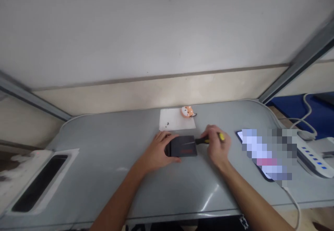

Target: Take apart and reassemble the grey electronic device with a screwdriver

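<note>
A flat black rectangular case [184, 146], in shape like a small solid-state drive, lies on the grey table with reddish marking near one edge. My left hand [159, 152] is closed around its left end, thumb on the near side and fingers on the far side. In my right hand [217, 145] is a black and yellow screwdriver [202, 140], gripped by the handle. Its thin shaft points left and lies over the case's top right part; whether the tip touches it I cannot tell. Tiny dark pieces [167, 123], perhaps screws, rest on white paper [173, 116] just beyond.
An orange and white animal-faced trinket [187, 112] sits on the paper. At right are a phone [268, 178], partly blurred out, a white power strip [313, 158] and cables [294, 199]. A dark slab [40, 184] lies at left. A pale panel [156, 93] borders the table's back.
</note>
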`<state>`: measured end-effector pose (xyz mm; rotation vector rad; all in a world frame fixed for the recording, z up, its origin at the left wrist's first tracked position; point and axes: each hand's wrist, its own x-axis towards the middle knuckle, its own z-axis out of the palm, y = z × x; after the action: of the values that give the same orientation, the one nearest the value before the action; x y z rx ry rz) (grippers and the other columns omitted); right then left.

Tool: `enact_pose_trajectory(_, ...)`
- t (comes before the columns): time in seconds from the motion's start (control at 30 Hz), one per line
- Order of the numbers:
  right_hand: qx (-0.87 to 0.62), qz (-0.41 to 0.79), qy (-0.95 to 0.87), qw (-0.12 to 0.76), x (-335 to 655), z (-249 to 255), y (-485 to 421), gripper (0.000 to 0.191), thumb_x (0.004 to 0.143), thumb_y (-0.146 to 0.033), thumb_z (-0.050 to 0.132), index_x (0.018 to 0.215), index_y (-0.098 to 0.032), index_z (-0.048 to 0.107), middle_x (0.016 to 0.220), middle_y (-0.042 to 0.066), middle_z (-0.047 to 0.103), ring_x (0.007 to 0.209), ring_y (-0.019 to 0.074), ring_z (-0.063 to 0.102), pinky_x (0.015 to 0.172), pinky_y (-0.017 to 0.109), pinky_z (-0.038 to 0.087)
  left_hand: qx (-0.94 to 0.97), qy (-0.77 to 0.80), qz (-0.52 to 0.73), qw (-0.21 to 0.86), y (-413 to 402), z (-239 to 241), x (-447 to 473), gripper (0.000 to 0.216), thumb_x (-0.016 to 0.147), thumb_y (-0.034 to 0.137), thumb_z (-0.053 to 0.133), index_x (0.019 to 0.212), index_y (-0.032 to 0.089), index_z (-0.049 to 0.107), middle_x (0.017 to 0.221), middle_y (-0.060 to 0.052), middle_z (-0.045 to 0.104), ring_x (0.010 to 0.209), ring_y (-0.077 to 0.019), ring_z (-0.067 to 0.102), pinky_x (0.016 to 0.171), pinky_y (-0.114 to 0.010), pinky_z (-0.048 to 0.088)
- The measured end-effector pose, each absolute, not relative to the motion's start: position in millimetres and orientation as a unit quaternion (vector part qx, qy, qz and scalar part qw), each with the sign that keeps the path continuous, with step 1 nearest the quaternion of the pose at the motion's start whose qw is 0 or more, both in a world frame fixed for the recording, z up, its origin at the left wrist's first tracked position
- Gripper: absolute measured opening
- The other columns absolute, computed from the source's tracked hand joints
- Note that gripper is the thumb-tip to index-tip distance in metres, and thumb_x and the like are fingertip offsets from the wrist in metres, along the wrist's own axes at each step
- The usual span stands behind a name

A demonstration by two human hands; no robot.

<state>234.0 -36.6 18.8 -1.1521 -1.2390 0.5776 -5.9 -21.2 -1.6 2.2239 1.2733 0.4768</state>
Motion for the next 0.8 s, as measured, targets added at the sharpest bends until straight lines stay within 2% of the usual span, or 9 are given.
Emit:
enact_pose_trajectory(0.1, -0.432, 0.278, -0.659, 0.549, 217, 19, -43, 0.032, 0.096, -0.029, 0.053, 0.067, -0.022, 0.066, 0.063, 0.002, 0.063, 0.059, 0.0162, 0.058, 0.060, 0.030, 0.043, 0.825, 0.468, 0.171, 0.266, -20, 0, -6, 0.089, 0.063, 0.049, 0.097, 0.143, 0.037, 0.060, 0.136, -0.007, 0.056, 0.131, -0.0334, 0.053, 0.117, -0.052, 0.044)
enact_pose_trajectory(0.23, -0.410, 0.230, -0.691, 0.549, 213, 18, -43, 0.034, 0.097, -0.029, 0.051, 0.065, -0.021, 0.063, 0.060, 0.001, 0.061, 0.056, 0.0146, 0.056, 0.058, 0.028, 0.041, 0.819, 0.474, 0.166, 0.277, -20, 8, -8, 0.090, 0.065, 0.044, 0.096, 0.147, 0.036, 0.057, 0.134, -0.007, 0.057, 0.130, -0.0324, 0.053, 0.118, -0.051, 0.043)
enact_pose_trajectory(0.43, -0.515, 0.282, -0.608, 0.535, 238, 17, -34, 0.037, 0.093, -0.029, 0.047, 0.059, -0.021, 0.060, 0.056, -0.001, 0.056, 0.055, 0.0139, 0.052, 0.054, 0.027, 0.038, 0.812, 0.475, 0.184, 0.283, -22, 13, -12, 0.076, 0.073, 0.035, 0.092, 0.142, 0.035, 0.060, 0.128, -0.006, 0.058, 0.126, -0.0295, 0.056, 0.116, -0.048, 0.046)
enact_pose_trajectory(0.8, -0.589, 0.289, -0.475, 0.587, 257, 27, -23, 0.032, 0.083, -0.031, 0.051, 0.052, -0.021, 0.057, 0.053, -0.001, 0.049, 0.054, 0.0149, 0.047, 0.045, 0.026, 0.036, 0.827, 0.462, 0.171, 0.272, -21, 14, -20, 0.068, 0.079, 0.034, 0.087, 0.141, 0.034, 0.060, 0.128, -0.005, 0.058, 0.126, -0.0285, 0.055, 0.112, -0.046, 0.047)
